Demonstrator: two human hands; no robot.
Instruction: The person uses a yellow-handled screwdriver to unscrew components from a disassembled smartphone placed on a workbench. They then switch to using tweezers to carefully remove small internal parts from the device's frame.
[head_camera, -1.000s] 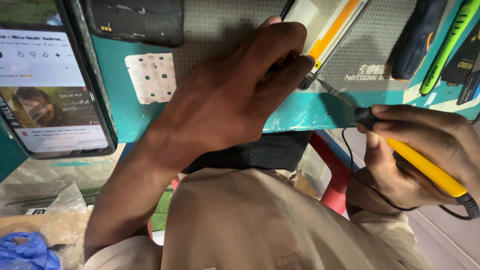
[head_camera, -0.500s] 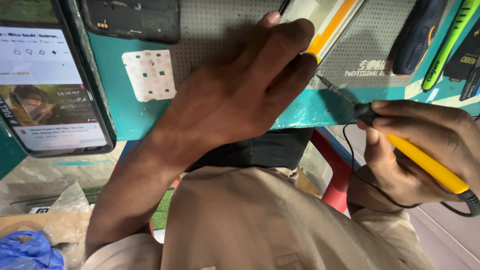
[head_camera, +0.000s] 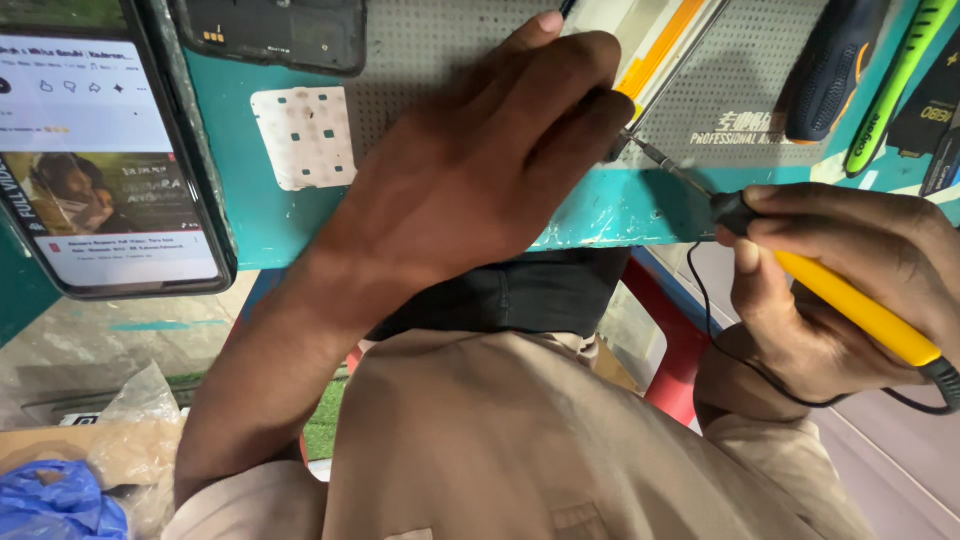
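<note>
**Iron tip closes in under the pressing hand**

Since the earlier frame the left hand (head_camera: 470, 190) has slid slightly left and farther across the tabletop (head_camera: 600, 215), and the soldering iron (head_camera: 850, 305) has followed, its tip now just beside the left fingertips (head_camera: 600, 110). The left hand lies flat, fingers together, pressing down on something it hides; what sits beneath cannot be told. The right hand (head_camera: 850, 290) is clamped around the iron's yellow handle, thumb and fingers closed near the black collar, the cord (head_camera: 720, 340) looping down toward the lap. The tip meets a pale strip with an orange band (head_camera: 655, 55) on the grey perforated mat (head_camera: 430, 45).

Progress reads as midway at most: the iron is at the work and the piece is held, but no finished joint shows, and the contact point is largely covered by the fingers. A black phone back (head_camera: 270, 35) lies open at the far left, not reassembled. A lit phone (head_camera: 100, 150) leans at the left; a white dotted pad (head_camera: 305, 135) sits beside it. Tools (head_camera: 870, 70) rest far right.
</note>
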